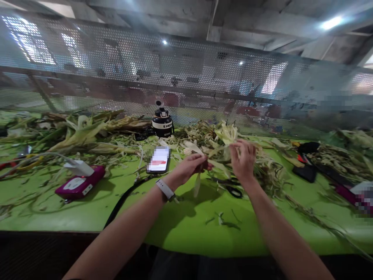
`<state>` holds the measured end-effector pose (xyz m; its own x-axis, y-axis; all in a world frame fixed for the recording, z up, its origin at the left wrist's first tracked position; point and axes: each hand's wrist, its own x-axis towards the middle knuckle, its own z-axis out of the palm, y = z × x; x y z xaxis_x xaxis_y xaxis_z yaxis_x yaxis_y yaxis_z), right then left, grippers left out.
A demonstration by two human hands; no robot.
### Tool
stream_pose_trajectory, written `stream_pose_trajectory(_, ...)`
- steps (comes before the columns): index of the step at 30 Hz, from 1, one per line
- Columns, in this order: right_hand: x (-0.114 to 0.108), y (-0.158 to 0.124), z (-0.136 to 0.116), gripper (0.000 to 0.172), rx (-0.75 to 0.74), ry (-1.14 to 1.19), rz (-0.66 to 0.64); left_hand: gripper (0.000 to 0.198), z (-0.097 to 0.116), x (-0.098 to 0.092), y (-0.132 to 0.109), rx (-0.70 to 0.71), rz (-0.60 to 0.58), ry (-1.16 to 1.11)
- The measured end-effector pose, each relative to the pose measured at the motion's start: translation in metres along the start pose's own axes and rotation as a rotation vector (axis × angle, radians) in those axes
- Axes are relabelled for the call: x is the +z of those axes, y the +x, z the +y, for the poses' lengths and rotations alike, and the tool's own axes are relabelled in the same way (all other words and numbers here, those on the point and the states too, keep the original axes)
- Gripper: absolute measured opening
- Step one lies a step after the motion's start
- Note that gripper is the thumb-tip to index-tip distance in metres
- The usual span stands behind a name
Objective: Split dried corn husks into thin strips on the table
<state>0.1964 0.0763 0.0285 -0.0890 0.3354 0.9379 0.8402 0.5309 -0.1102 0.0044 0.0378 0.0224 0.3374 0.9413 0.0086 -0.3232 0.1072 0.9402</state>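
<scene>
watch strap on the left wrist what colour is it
Light grey watch strap, shown best in the head view.

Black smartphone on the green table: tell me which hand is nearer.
Left. The left hand is just right of the black smartphone; the right hand is farther right; both pinch corn husk.
</scene>
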Motion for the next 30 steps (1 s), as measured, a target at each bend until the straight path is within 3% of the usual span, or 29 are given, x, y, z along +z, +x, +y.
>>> stream_pose_trajectory(2,-0.002,0.001,-0.004,0.024,0.016,0.095,0.02,0.012,0.001,-0.003,0.003,0.042,0.097,-0.169)
stream_pose_trajectory(4,-0.005,-0.001,-0.014,0.025,0.032,0.211,-0.064,0.011,0.003,-0.005,0.006,0.069,0.149,-0.273)
stream_pose_trajectory(8,-0.004,-0.011,-0.039,0.035,0.158,0.473,-0.44,0.02,0.002,-0.004,0.008,0.09,0.166,-0.349)
stream_pose_trajectory(11,0.004,-0.021,-0.05,0.032,0.415,0.721,-0.731,0.018,0.0,-0.002,0.009,0.154,0.206,-0.36)
stream_pose_trajectory(14,0.012,-0.028,-0.052,0.051,0.596,0.956,-0.928,0.023,-0.002,-0.001,0.009,0.217,0.26,-0.354)
stream_pose_trajectory(18,0.014,-0.028,-0.047,0.035,0.52,0.907,-0.957,0.031,-0.002,-0.002,0.009,0.249,0.304,-0.312)
stream_pose_trajectory(21,0.011,-0.024,-0.044,0.035,0.456,0.848,-0.936,0.032,-0.002,-0.005,0.01,0.256,0.356,-0.284)
stream_pose_trajectory(27,0.011,-0.02,-0.035,0.039,0.608,0.893,-0.94,0.031,-0.003,-0.011,0.013,0.289,0.417,-0.24)
stream_pose_trajectory(30,0.01,-0.021,-0.034,0.039,0.574,0.84,-0.943,0.03,-0.001,-0.012,0.012,0.279,0.448,-0.274)
